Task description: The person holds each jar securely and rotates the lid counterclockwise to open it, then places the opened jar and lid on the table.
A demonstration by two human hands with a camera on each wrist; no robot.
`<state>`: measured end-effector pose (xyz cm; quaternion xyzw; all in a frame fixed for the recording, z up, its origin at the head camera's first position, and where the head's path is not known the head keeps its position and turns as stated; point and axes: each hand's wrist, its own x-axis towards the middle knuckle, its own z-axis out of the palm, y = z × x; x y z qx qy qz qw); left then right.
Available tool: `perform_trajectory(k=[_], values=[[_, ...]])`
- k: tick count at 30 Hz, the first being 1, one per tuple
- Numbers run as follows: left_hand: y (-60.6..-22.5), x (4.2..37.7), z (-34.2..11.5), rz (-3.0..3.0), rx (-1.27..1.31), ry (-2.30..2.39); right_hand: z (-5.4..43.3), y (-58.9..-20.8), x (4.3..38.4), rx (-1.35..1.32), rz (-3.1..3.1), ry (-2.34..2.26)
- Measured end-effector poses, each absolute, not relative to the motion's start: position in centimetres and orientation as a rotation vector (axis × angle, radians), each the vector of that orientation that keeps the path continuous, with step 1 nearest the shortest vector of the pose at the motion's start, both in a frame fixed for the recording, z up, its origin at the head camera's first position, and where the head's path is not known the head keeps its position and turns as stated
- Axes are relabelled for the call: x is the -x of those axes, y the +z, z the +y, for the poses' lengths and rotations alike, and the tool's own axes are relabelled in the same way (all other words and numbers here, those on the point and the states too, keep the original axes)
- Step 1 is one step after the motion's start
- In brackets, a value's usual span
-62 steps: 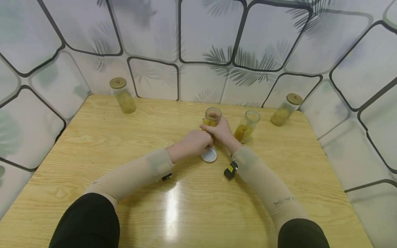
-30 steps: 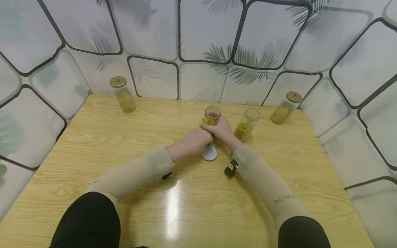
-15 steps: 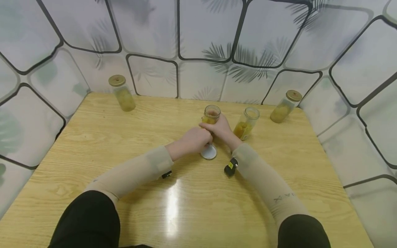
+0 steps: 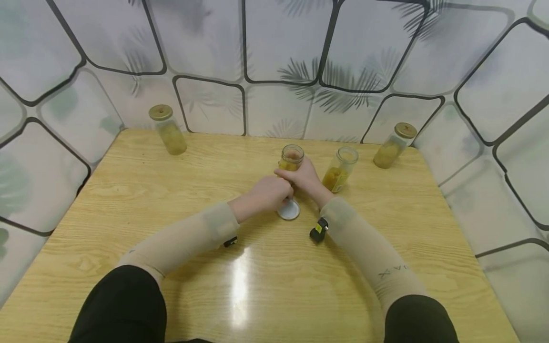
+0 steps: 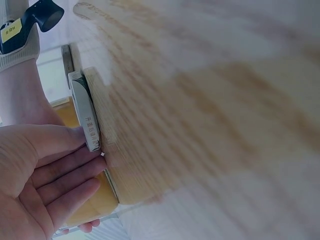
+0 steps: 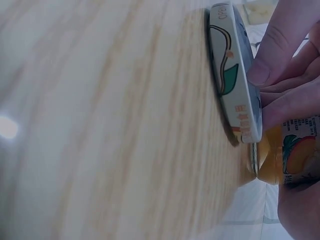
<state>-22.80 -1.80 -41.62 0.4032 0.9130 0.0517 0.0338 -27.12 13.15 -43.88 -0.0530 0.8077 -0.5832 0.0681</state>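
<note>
My left hand [image 4: 268,194] pinches the edge of a round jar lid [image 4: 289,210] between thumb and fingers. The lid lies with its white inside up, close over the table; its printed side wall [image 6: 232,82] shows in the right wrist view. My right hand [image 4: 303,177] grips an uncapped glass jar [image 4: 292,156] that stands upright behind the lid, with orange-yellow fruit inside. A fruit label [image 6: 302,152] shows on that jar in the right wrist view. Beside the right hand stands a second uncapped jar [image 4: 340,169], partly filled with orange fruit.
A capped jar [image 4: 169,131] with pale yellow contents stands at the table's back left. Another capped jar [image 4: 393,146] stands at the back right. The wooden table [image 4: 128,200] meets a patterned wall [image 4: 279,112] behind. Small black cameras [image 4: 318,231] hang under the wrists.
Both hands, the lid and the jars keep their places; only the head view has shifted slightly.
</note>
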Motion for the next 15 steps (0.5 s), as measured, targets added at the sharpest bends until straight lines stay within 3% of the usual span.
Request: perform_trajectory(k=[15], values=[[-41.79, 22.66, -1.94, 2.802, -1.235, 0.216, 13.55, -43.31, 27.17, 0.177, 2.444, -1.653]])
